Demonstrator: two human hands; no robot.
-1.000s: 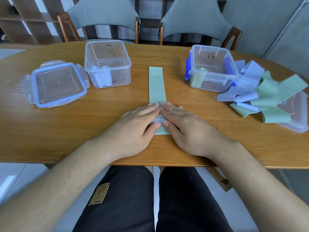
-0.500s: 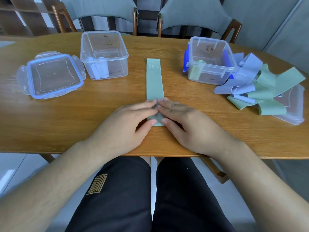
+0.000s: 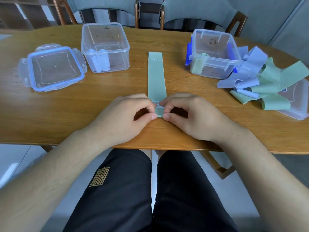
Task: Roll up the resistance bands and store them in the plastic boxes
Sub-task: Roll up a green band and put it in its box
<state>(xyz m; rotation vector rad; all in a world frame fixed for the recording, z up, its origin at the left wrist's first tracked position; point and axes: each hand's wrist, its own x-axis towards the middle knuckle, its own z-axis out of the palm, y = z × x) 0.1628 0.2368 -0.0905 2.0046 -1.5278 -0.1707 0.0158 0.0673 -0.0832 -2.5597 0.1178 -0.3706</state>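
A pale green resistance band (image 3: 156,76) marked 30 LB lies flat and straight on the wooden table (image 3: 100,101), running away from me. My left hand (image 3: 127,116) and my right hand (image 3: 189,114) both pinch its near end between curled fingers and thumbs. A clear plastic box (image 3: 105,47) at back left holds rolled pale blue bands. A second clear box (image 3: 215,52) with blue clips at back right holds a rolled green band. A heap of loose blue and green bands (image 3: 260,81) lies at the right.
A clear lid with a blue seal (image 3: 53,67) lies left of the left box. Another clear lid (image 3: 296,104) sits under the loose heap at the right edge. Two grey chairs (image 3: 197,9) stand behind the table. The table's near edge is just below my wrists.
My fingers lay flat on the band's near end before; now both hands have curled and pinch that end. The view has shifted slightly closer.
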